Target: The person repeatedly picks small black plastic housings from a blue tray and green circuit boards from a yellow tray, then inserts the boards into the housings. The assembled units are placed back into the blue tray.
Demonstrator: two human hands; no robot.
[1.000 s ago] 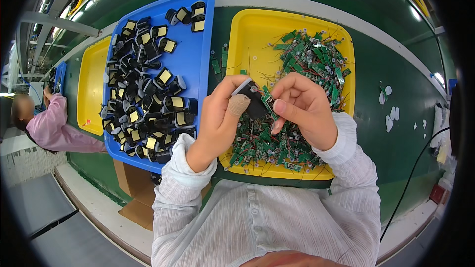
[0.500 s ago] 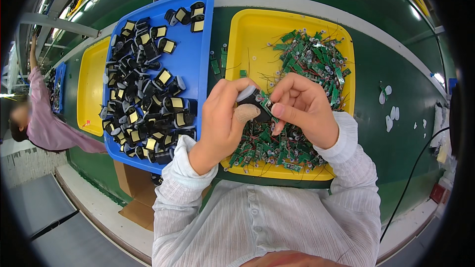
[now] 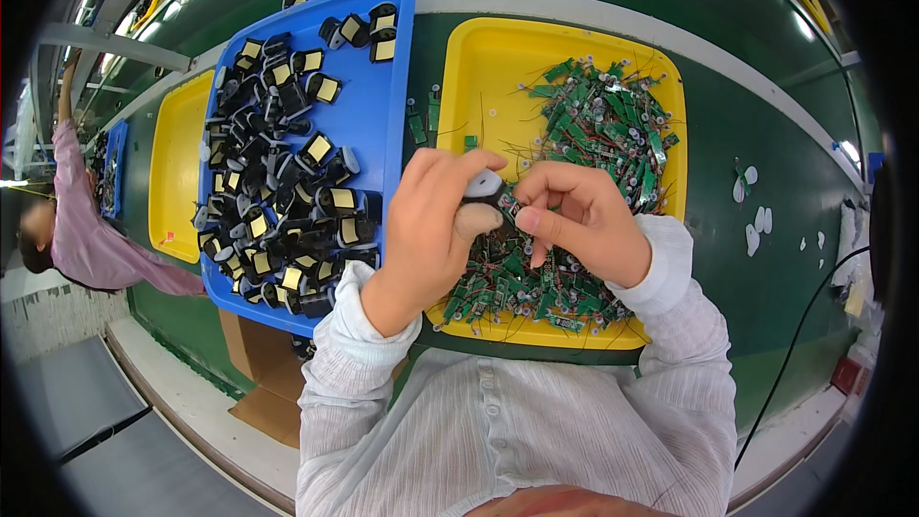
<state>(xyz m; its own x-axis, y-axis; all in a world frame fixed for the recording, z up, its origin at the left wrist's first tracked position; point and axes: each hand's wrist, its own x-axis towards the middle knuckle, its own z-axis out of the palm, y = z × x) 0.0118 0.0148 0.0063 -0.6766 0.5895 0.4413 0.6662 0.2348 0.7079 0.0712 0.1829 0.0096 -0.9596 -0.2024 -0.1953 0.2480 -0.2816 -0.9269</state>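
Observation:
A black plastic housing with a grey rounded end (image 3: 485,184) is gripped between the fingers and thumb of my left hand (image 3: 428,235); the thumb wears a tan finger cover (image 3: 476,221). Against the housing's right side, my right hand (image 3: 584,220) pinches a small green circuit board (image 3: 510,203), mostly hidden by the fingertips. Both hands hover over the left part of a yellow tray (image 3: 493,67) heaped with green boards (image 3: 603,120) with thin wires. To the left, a blue tray (image 3: 369,172) holds many black housings with cream pads (image 3: 278,172).
Another yellow tray (image 3: 177,163) lies beyond the blue one, near a person in pink (image 3: 86,220) reaching forward. White scraps (image 3: 753,237) lie on the green table at right, beside a black cable (image 3: 799,349). A cardboard box (image 3: 263,373) sits below the blue tray.
My left hand has turned the housing so its grey end shows more on top. The circuit board in my right hand has moved closer in and is now mostly covered.

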